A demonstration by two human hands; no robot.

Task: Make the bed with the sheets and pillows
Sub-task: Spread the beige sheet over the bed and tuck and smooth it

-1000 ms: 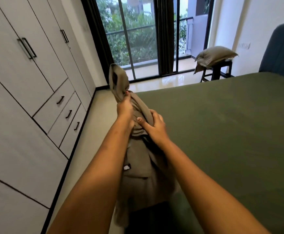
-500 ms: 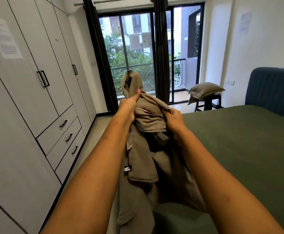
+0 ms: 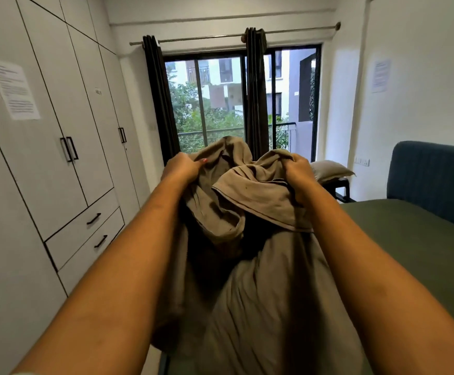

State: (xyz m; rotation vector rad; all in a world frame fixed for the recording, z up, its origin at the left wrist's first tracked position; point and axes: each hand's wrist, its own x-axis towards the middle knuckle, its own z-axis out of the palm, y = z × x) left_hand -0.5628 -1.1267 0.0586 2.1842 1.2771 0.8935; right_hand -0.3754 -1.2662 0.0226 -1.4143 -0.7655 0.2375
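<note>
Gripping a bunched taupe sheet (image 3: 250, 201) at arm's length, the left hand (image 3: 181, 169) and right hand (image 3: 300, 171) each curl tightly round a fold of it, set apart from each other. The rest of the sheet hangs down beside the green bed (image 3: 409, 239). A pillow (image 3: 328, 171) rests on a stool (image 3: 340, 189) near the window (image 3: 220, 104).

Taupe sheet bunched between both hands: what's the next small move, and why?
The left hand and right hand each grip a bunched part of the sheet, which hangs crumpled between them beside the green-covered bed. It is probably best to draw the hands apart, so the sheet opens out before it is spread over the bed.
</note>
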